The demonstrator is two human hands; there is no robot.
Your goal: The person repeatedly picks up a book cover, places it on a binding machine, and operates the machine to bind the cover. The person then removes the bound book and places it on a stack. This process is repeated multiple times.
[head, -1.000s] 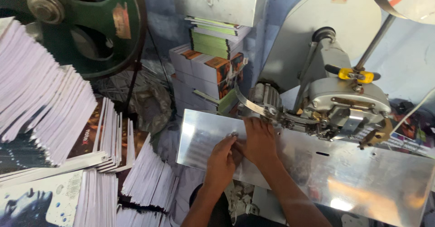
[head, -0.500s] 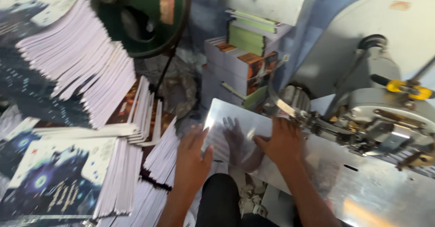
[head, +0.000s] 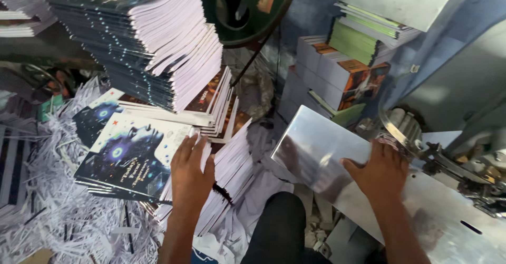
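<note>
Fetching from the low pile at the left: resting the left hand point(head: 191, 164) flat and released, fingers spread, on the right edge of the top dark-blue booklet point(head: 129, 156), which lies face up just beside a fanned run of white-edged copies and below the tall leaning stack point(head: 142, 42). Bracing the right hand point(head: 380, 170) open and holding nothing on the shiny metal surface point(head: 321, 153), just short of the stitching machine head point(head: 464, 164). Judging by the flat palm, not yet gripping. To lift one copy alone: curl the fingertips under the free edge, pinch with the thumb, peel it off without dragging the copies beneath, then carry it across the gap to the metal surface, clear of the paper trimmings point(head: 47, 200) on the floor. Compared with half a second ago: left hand gone from the near corner of the metal surface over to the pile; right hand shifted little; the blurred pale sheet between the hands no longer seen there; view swung left, showing more of the stacks and less of the machine.
</note>
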